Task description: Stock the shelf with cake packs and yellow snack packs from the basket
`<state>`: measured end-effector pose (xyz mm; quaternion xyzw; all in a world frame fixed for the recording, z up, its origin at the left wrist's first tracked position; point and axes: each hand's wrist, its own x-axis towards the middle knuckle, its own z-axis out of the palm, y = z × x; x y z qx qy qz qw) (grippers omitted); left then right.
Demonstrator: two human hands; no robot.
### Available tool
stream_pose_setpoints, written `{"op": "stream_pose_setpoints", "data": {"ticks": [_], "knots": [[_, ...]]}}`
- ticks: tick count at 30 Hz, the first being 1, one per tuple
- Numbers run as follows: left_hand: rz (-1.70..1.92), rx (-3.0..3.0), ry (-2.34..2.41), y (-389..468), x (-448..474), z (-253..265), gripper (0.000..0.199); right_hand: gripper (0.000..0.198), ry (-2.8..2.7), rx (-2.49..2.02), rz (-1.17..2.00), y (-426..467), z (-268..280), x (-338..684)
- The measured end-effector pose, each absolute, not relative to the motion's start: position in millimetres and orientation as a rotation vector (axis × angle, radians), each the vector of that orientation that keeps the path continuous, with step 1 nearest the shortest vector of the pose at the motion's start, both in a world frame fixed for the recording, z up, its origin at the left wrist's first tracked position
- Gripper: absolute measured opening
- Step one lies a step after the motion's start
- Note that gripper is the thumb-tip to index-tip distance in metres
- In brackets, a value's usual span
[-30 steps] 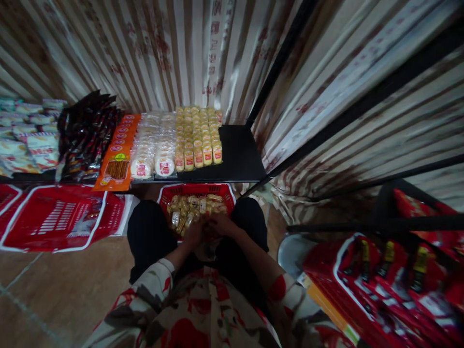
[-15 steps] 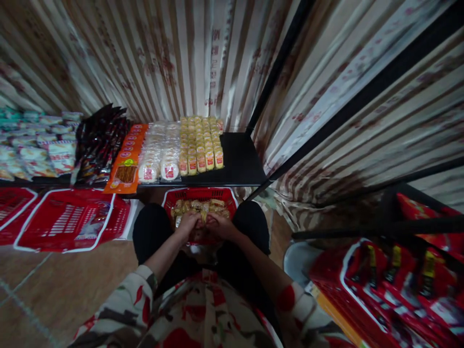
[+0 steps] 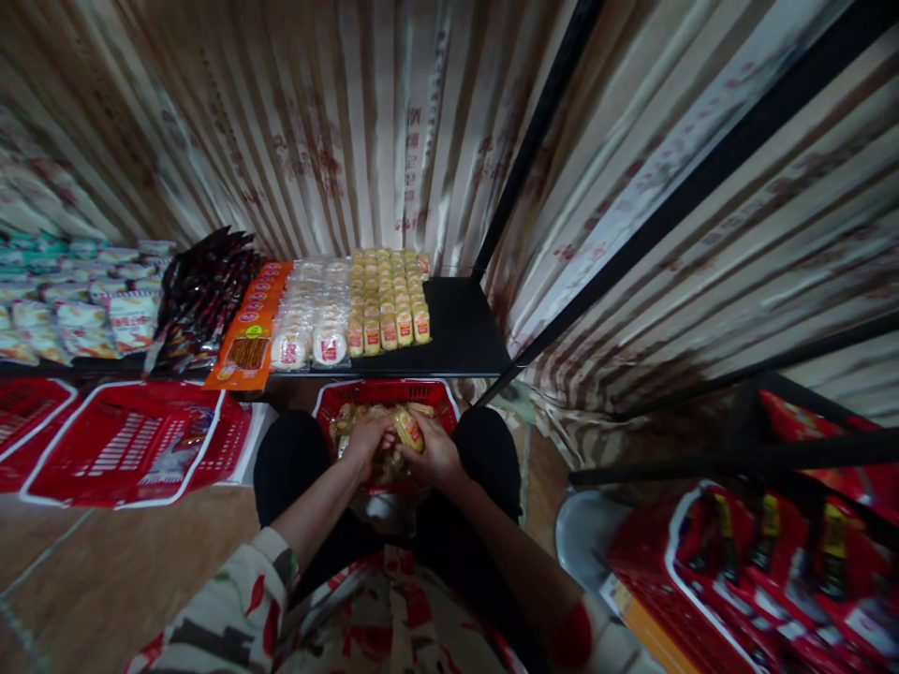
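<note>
Between my knees stands a red plastic basket (image 3: 442,398) holding several small yellow-wrapped snack packs (image 3: 349,417). My right hand (image 3: 436,456) is closed around one yellow snack pack (image 3: 407,428), its red and yellow label facing up. My left hand (image 3: 366,442) is over the packs in the basket, just left of the held one. Its fingers are curled inward, and what they grip, if anything, is hidden. Beyond the basket, rows of matching yellow packs (image 3: 389,300) stand on the black shelf (image 3: 464,323).
Left of the yellow rows are clear-wrapped white round snacks (image 3: 310,314), an orange bag (image 3: 245,328), dark packets (image 3: 203,300) and white bags (image 3: 84,300). Red baskets (image 3: 126,440) sit below. At right are a black metal frame (image 3: 562,328), a grey stool (image 3: 590,529) and red packages (image 3: 787,571).
My hands have moved slightly apart. The yellow pack that both hands were at now shows in my right hand. The whole view has shifted a little, with the shelf lower in it.
</note>
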<state>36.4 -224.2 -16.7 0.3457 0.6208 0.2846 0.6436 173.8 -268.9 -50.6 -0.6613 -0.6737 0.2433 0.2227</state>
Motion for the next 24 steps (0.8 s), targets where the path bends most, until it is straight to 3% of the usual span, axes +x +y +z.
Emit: {"op": "stream_pose_setpoints", "data": {"ticks": [4,7,11,18,24], "knots": [[0.701,0.911,1.367,-229,51,-13,0.014,0.06,-1.869,-1.943,0.501,-272,-42,177],[0.776,0.96,1.37,-230,64,-11,0.008,0.06,-1.857,-1.964,0.496,-274,-42,179],[0.795,1.03,1.422,-223,72,-5,0.009,0.066,-1.699,-1.824,0.699,-273,-40,189],[0.728,1.105,1.306,-201,87,13,0.004,0.036,-1.189,-1.39,1.216,-257,-28,218],[0.704,1.192,1.296,-159,122,32,0.013,0.042,-1.189,-1.384,1.1,-214,-15,251]]}}
